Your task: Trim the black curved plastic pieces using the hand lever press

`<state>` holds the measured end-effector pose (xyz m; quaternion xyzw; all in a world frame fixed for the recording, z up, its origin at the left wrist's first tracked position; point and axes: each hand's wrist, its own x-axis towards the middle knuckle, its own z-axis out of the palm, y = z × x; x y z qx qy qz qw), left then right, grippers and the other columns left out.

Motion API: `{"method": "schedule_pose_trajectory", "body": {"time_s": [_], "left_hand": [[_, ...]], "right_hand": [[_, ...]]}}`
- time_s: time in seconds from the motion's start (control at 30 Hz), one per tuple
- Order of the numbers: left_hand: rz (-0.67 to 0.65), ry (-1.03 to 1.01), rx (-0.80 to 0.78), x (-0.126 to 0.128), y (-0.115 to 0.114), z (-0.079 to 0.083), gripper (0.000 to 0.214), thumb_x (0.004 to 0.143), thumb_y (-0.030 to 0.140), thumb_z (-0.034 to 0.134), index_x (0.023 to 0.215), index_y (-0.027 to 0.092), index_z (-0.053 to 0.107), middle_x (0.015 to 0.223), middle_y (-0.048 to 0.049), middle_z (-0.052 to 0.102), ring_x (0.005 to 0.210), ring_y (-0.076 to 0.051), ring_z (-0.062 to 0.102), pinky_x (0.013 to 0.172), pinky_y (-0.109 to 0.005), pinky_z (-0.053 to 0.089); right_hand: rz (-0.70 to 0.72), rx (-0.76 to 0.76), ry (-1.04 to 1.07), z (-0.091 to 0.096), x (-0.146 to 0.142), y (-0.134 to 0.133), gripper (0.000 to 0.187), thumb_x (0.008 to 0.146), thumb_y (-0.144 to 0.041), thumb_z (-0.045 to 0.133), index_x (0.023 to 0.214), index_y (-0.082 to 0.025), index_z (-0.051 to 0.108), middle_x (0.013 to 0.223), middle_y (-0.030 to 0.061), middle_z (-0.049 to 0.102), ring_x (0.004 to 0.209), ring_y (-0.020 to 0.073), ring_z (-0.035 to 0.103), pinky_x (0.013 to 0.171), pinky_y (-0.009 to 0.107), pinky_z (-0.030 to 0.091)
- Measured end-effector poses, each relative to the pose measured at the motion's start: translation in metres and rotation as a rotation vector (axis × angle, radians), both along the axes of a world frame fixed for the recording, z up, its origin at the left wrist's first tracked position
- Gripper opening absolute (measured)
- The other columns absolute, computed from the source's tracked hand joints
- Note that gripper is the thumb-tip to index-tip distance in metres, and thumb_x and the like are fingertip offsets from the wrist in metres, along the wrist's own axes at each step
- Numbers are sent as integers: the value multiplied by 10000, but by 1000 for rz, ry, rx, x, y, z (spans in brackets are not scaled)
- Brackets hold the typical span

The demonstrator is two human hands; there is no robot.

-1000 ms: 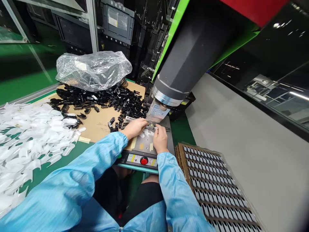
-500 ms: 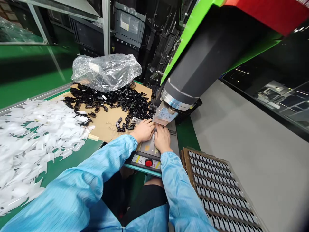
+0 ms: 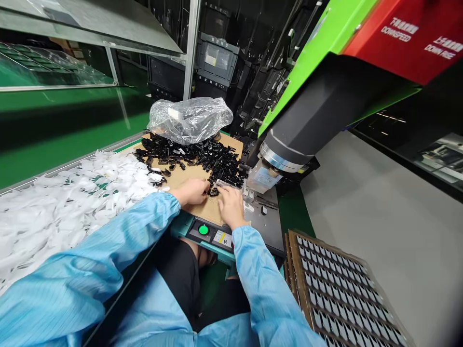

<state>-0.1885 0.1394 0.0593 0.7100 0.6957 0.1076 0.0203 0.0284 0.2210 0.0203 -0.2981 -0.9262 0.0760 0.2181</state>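
Note:
My left hand (image 3: 190, 192) lies on the brown cardboard sheet (image 3: 188, 176), fingers curled around small black plastic clips at the near edge of the black clip pile (image 3: 202, 158). My right hand (image 3: 230, 206) rests beside it, fingers bent down onto the same few clips. Both hands sit just left of the grey fixture plate (image 3: 265, 217), where small white parts (image 3: 249, 206) lie below the metal press head (image 3: 263, 178). Both arms wear blue sleeves.
A heap of white plastic pieces (image 3: 72, 193) covers the green table on the left. A crumpled clear bag (image 3: 190, 118) lies behind the clips. A green button (image 3: 203, 230) sits on the front panel. Trays of finished parts (image 3: 340, 294) are stacked at the right.
Both hands left the fixture plate under the press head and moved left onto the cardboard at the black clips. The view has shifted right and up, showing the green button.

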Motion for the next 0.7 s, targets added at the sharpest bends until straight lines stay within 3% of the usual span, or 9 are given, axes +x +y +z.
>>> {"method": "schedule_pose_trajectory", "body": {"time_s": [0.1, 0.2, 0.33, 0.43, 0.6, 0.7], "left_hand": [[-39, -19, -31, -6, -9, -1, 165, 831, 242, 741, 992, 207, 732, 1020, -137, 736, 987, -340, 725, 899, -433, 567], [-42, -44, -27, -5, -14, -4, 207, 825, 140, 697, 1018, 208, 734, 999, -134, 740, 975, -333, 735, 880, -418, 571], [-43, -61, -69, -1, -17, -11, 263, 854, 124, 659, 1092, 198, 743, 1081, -135, 722, 879, -295, 738, 803, -395, 579], [-116, -109, -64, 3, -18, -17, 253, 857, 115, 662, 1059, 210, 778, 1094, -115, 705, 847, -256, 732, 796, -360, 584], [-283, -187, 24, 10, -16, -27, 378, 850, 56, 644, 1114, 261, 820, 1155, -79, 734, 995, -222, 753, 899, -300, 592], [-335, -239, 48, 11, -12, -30, 412, 881, 44, 596, 1124, 275, 836, 1182, -70, 758, 1063, -210, 751, 979, -303, 581]], "right_hand": [[31, -12, -21, -2, -19, -6, 416, 958, -213, 611, 1366, -288, 647, 1447, 95, 609, 1331, 310, 468, 1155, 500, 427], [10, -17, -30, -5, -20, -9, 298, 965, -226, 611, 1260, -240, 657, 1378, 119, 631, 1283, 320, 480, 1127, 504, 431], [13, -31, -62, -8, -7, -14, 238, 973, -260, 623, 1210, -242, 637, 1312, 118, 663, 1270, 319, 499, 1096, 486, 431], [39, -53, -90, -9, 4, -19, 180, 989, -257, 601, 1163, -256, 650, 1161, 90, 707, 1171, 297, 551, 1034, 452, 448], [44, -68, -55, -10, 22, -26, 208, 1017, -232, 526, 1151, -267, 681, 1090, 74, 728, 1110, 277, 584, 987, 417, 458], [-35, -70, 21, -11, 36, -21, 259, 1029, -268, 515, 1221, -262, 689, 1145, 84, 744, 1116, 272, 604, 995, 411, 475]]}}
